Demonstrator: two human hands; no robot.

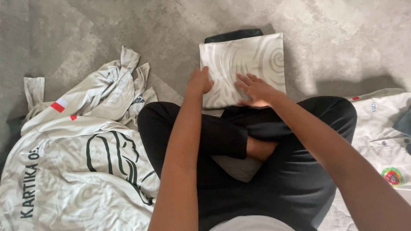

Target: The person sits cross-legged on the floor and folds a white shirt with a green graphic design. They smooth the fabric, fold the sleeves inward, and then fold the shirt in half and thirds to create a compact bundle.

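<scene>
Both hands flat on a folded jersey on the grey floor, unfolded shirts heaped to either side.

At far left a loose cream jersey [77, 171] lies crumpled, thin and slippery-looking, with dark line art, lettering and small red-and-white patches; its spread hem touches the black trousers [239, 141] of the person's crossed legs and could, I judge, get dragged if a knee shifts. The left hand [199, 81] rests open on the left edge of the folded jersey [248, 64], fingers curled lightly over it, gripping nothing. That square packet, pale with a swirl pattern, sits ahead of the shins atop something dark [233, 35]; slick cloth like this may spring open or slide off if pressure eases unevenly. The right hand [257, 90] presses palm-down, fingers splayed. At far right lies a white shirt [381, 132] with a round badge.
</scene>
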